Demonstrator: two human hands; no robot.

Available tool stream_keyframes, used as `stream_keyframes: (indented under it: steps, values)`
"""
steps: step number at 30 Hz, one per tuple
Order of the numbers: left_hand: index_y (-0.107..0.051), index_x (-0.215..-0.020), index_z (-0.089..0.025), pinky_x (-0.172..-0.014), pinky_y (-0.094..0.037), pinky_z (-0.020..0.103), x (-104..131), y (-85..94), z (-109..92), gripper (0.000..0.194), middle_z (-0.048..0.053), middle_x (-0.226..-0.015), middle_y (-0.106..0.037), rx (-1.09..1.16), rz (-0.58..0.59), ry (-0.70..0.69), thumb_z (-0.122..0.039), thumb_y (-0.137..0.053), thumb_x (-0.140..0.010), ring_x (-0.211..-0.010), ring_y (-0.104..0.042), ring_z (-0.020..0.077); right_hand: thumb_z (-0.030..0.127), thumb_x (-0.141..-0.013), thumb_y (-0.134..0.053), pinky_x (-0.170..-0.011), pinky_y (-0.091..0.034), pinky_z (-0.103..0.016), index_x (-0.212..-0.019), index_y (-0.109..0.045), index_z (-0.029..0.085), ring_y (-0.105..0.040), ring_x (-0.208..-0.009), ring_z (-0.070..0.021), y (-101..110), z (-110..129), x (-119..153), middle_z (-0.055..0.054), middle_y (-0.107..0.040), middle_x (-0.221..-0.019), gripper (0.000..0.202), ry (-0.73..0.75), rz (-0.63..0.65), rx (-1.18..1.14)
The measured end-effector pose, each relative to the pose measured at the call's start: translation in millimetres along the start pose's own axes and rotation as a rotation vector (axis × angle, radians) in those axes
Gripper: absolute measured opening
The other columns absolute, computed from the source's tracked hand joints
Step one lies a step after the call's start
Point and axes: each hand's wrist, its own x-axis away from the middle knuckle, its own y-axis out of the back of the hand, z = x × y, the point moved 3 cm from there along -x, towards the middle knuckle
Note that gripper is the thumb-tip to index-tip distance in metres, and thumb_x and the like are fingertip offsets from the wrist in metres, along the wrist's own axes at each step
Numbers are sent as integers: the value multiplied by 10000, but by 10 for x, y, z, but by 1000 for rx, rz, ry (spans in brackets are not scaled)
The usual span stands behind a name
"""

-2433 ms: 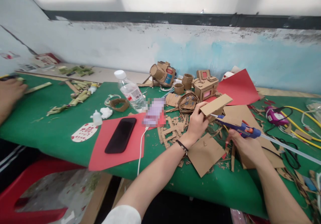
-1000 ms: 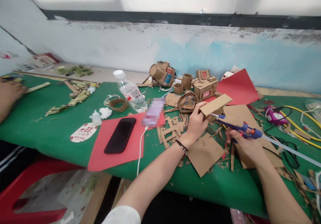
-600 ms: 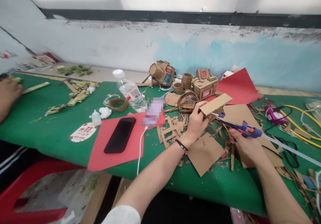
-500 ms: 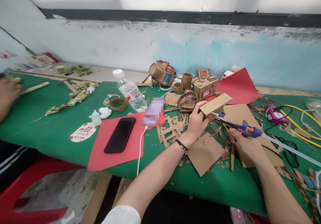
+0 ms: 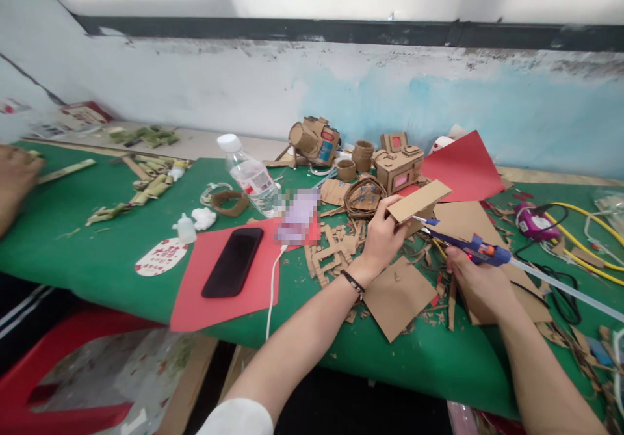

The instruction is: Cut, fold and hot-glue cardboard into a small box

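My left hand (image 5: 385,237) is closed on a folded cardboard piece (image 5: 420,201), held above the table. In my right hand (image 5: 475,279) is a blue hot glue gun (image 5: 470,248), with a long clear glue stick (image 5: 560,285) sticking out of its back. The gun's nozzle meets the cardboard's near edge, or lies very close to it; I cannot tell which. Below my left hand lies a square cardboard sheet (image 5: 400,298). A larger cardboard sheet (image 5: 468,217) rests behind and under the gun.
Cardboard scraps (image 5: 336,246) litter the green tabletop (image 5: 121,253). Cardboard camera models (image 5: 398,168) stand by the wall. Leftward are a water bottle (image 5: 248,175), a black phone (image 5: 233,263) on red paper and bamboo pieces (image 5: 153,184). Another person's hand (image 5: 17,184) is far left. Yellow cable (image 5: 585,253) lies right.
My two hands, the cardboard piece and the glue gun stay almost in place. At the far left, the other person's hand has shifted slightly.
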Motion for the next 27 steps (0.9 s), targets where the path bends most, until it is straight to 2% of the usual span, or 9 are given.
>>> stream_keyframes:
  steps: [7, 12, 20, 27]
  values:
    - [-615, -1375, -216, -1105, -603, 366, -11, -3, 5, 314, 133, -1417, -653, 35, -18, -4, -205, -639, -1062, -1301, -711, 243, 805, -824, -691, -601, -498, -356, -743, -671, 233, -622, -587, -228, 26, -48, -56, -47, -669, -646, 578, -34, 62, 65]
    - [-600, -1390, -215, -1120, -593, 353, -3, -3, 12, 319, 131, -1425, -647, 36, -15, -8, -235, -638, -1073, -1321, -701, 238, 805, -845, -670, -630, -500, -359, -717, -659, 241, -621, -604, -234, 36, -14, -53, -44, -653, -632, 578, 11, 35, 84]
    - [-603, -1367, -211, -1119, -604, 372, 5, -15, 32, 304, 136, -1430, -643, 16, -8, -6, -223, -645, -1066, -1318, -702, 247, 767, -857, -676, -612, -494, -344, -659, -653, 237, -642, -590, -228, 70, 20, -43, -56, -675, -613, 566, -43, 38, 111]
    - [-603, -1358, -205, -1101, -605, 358, 1, -12, 30, 290, 136, -1415, -650, 25, -30, -22, -241, -639, -1072, -1305, -707, 246, 845, -771, -645, -598, -502, -351, -610, -653, 249, -649, -583, -249, 71, 25, -67, -46, -652, -585, 618, -88, 14, 106]
